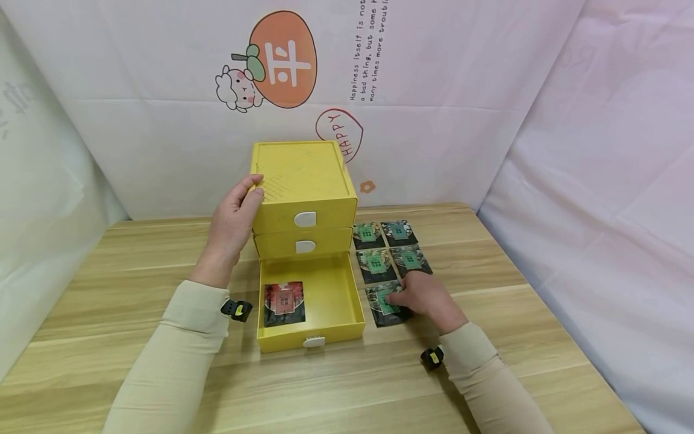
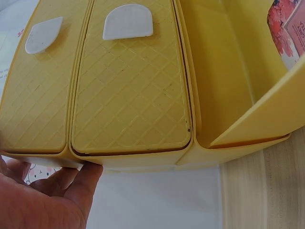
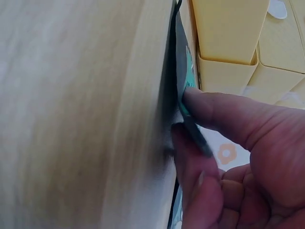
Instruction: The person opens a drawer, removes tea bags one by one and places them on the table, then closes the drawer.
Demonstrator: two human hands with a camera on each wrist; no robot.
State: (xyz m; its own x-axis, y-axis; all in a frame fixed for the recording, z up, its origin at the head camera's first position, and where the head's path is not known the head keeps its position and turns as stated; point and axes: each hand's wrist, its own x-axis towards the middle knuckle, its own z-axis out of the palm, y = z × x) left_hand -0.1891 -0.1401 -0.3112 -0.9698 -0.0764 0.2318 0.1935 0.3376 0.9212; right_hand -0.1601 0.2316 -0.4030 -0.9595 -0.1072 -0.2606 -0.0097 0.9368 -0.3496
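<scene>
My left hand (image 1: pixel 230 223) rests against the upper left side of a yellow drawer cabinet (image 1: pixel 303 172); in the left wrist view its fingers (image 2: pixel 83 186) press on the side wall. The bottom drawer (image 1: pixel 331 295) is pulled out, with a red and black tea sachet (image 1: pixel 284 303) lying in its left part. To the right of the drawer, my right hand (image 1: pixel 431 298) pinches a green and black tea sachet (image 1: pixel 382 310) between thumb and forefinger. In the right wrist view, the near edge of this sachet (image 3: pixel 186 86) is raised off the wood.
Several more green and black sachets lie in two columns right of the cabinet, among them one sachet (image 1: pixel 375 265) at the left and another (image 1: pixel 410 258) beside it. The two upper drawers (image 1: pixel 331 214) are closed. A printed white cloth (image 1: pixel 434 120) hangs behind the wooden table (image 1: pixel 488 265).
</scene>
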